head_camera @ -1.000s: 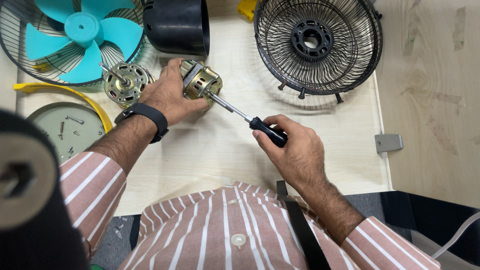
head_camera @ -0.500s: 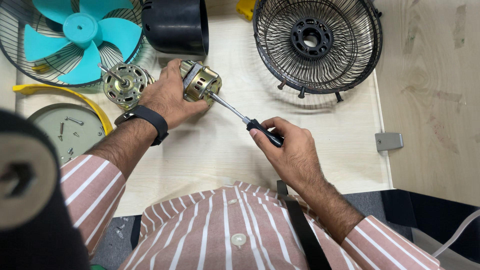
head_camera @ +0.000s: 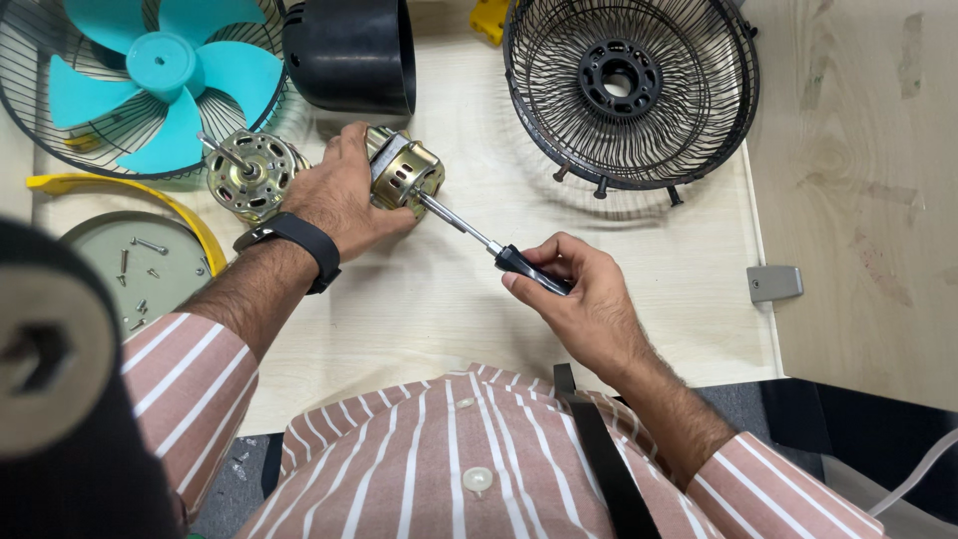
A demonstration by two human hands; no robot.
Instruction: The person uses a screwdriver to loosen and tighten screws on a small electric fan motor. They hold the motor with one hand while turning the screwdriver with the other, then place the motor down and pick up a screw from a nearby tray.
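Fan taken apart, screwdriver working on the brass-coloured motor housing.

The left hand (head_camera: 344, 205) closes over the brass-coloured metal motor housing (head_camera: 407, 172) at 11 o'clock on the pale table (head_camera: 639, 289); the right hand (head_camera: 579, 294) grips the black-handled screwdriver (head_camera: 494, 245), tip at the housing. Already off: teal fan blade (head_camera: 165, 85) in one wire grille, black wire grille (head_camera: 629, 90) at 1 o'clock, rotor (head_camera: 249, 175), screws in the grey round tray (head_camera: 140, 265). I judge this housing is not yet opened.

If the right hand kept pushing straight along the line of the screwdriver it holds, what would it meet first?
The right hand points its screwdriver up-left, so it would likely meet the brass-coloured motor housing that the left hand grips; the tip seems already there.
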